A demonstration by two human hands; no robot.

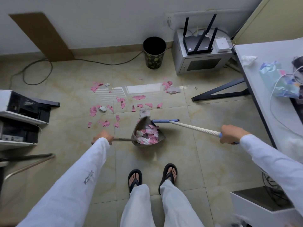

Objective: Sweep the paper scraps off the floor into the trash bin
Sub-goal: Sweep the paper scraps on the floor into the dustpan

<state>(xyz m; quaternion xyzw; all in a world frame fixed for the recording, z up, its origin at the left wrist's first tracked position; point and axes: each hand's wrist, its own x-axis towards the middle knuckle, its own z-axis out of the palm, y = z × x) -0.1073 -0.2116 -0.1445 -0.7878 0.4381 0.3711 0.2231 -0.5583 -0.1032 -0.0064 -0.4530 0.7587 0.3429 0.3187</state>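
My left hand (pixel 102 136) grips the dustpan (pixel 141 125) handle. My right hand (pixel 232 134) grips the broom (pixel 193 127), its shaft running toward ten o'clock to the dustpan. Loose scraps (pixel 121 100) lie at eleven o'clock beyond the dustpan, nearer my left hand. The bin (pixel 154 61) stands at twelve, well beyond.

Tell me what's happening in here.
A person is sweeping torn paper. The left-hand grip holds the dustpan by its handle, the right-hand grip the broom. The dustpan carries a heap of pink and white scraps; many more lie scattered on the tile floor. The black trash bin stands by the wall, apart.
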